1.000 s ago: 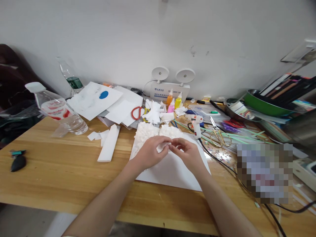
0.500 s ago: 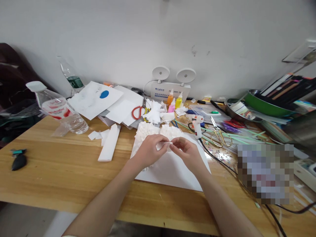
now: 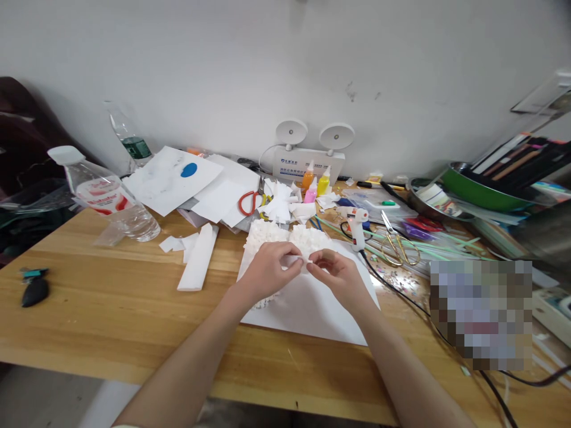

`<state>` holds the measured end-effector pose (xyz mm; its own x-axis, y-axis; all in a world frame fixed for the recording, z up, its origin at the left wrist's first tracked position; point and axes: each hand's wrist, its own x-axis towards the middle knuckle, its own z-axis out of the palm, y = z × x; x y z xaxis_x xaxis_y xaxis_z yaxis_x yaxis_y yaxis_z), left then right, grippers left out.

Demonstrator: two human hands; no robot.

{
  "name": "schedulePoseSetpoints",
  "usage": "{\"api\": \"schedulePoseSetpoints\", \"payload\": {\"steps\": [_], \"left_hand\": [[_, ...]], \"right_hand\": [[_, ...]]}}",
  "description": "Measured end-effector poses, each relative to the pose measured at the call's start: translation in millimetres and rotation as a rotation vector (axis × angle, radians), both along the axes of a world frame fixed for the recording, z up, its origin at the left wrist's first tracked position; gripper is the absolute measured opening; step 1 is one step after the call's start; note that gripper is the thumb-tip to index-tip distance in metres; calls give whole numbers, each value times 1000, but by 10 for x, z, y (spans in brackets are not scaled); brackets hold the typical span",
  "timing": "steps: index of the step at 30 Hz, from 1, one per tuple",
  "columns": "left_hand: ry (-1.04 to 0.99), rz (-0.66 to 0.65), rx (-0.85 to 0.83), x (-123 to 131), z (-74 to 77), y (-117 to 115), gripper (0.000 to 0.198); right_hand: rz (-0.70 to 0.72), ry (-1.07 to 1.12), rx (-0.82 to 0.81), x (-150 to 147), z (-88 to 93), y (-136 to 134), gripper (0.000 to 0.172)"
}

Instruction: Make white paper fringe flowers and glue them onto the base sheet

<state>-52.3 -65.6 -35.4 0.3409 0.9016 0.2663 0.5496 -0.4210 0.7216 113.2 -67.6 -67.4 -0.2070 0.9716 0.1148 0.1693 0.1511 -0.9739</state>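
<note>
And here, right at the centre of the desk, both hands meet over the work! The left hand [image 3: 267, 270] pinches a small white paper piece [image 3: 308, 260] between thumb and forefinger; the right hand [image 3: 336, 270] comes in opposite, its thumb and fingertips drawn together at the other end. Two-sided pinch, likely because something this slight needs steadying from both ends. Whether it's folded or rolled, the fingers hide too much to tell.

Directly beneath lies a large white sheet [image 3: 321, 315], probably serving as the base, square in front of the person. On it sit fluffy white paper clusters: one on the left [image 3: 263, 235], partly behind the left hand, and one farther back [image 3: 310, 238]. The hands hold the piece above the sheet, which seems to keep the fingers off those crumpled surfaces.

Look to the left: a folded white paper strip [image 3: 198, 261] lies apart on the wooden desk [image 3: 111, 321], within easy reach, it seems. Over on the right, the glue gun [image 3: 357, 229] stands just beyond the sheet's edge, its black cable [image 3: 392, 285] running off to the side, clear of both wrists. Gold-handled scissors [image 3: 395, 246] lie next to it, blades pointing away from the person, arguably the safer way round!
</note>
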Motion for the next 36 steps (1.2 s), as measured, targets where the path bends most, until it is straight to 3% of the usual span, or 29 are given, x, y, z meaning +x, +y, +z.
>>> {"api": "schedulePoseSetpoints", "payload": {"steps": [15, 26, 36], "left_hand": [[-2, -27, 1, 37, -67, 6, 14], [-71, -35, -17, 48, -73, -8, 19], [-40, -54, 84, 54, -104, -9, 22]], "right_hand": [[28, -33, 31, -23, 34, -21, 13], [-87, -68, 96, -2, -11, -7, 14], [-153, -104, 125, -17, 28, -18, 15]]}}
